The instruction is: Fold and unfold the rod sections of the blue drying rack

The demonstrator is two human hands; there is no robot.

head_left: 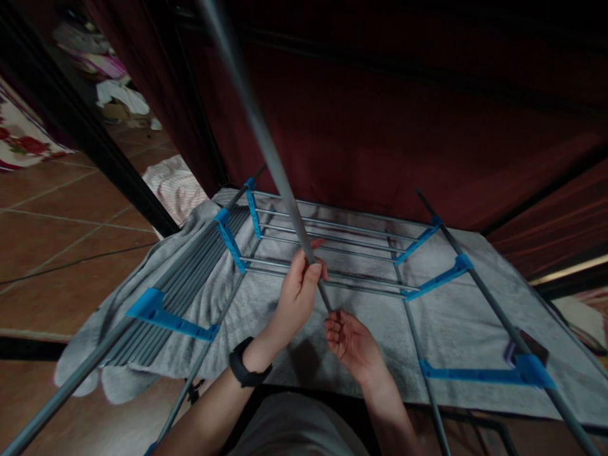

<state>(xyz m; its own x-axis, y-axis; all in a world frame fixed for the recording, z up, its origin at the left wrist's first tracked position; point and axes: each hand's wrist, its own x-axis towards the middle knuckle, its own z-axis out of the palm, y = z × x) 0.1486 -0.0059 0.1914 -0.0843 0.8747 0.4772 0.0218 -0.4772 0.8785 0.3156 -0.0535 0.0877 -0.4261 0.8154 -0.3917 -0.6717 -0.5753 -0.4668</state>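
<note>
A long grey metal tube (272, 149) slants from the top of the view down to my hands. My left hand (298, 292), with a black band on its wrist, is wrapped round the tube near its lower end. Below it, the curled fingers of my right hand (354, 345) pinch the tube's thinner tip. Beyond both hands lies a partly assembled rack of grey rods, with blue plastic brackets (230, 240) on the left and more blue brackets (437, 278) on the right. Several thin crossbars (351, 237) join the two sides.
A grey blanket (380, 342) covers the surface under the rack. A row of loose grey rods (190, 285) lies on it at the left. A dark phone-like object (532, 348) is at the right. Dark red panels (403, 126) stand behind; tiled floor (61, 221) shows at left.
</note>
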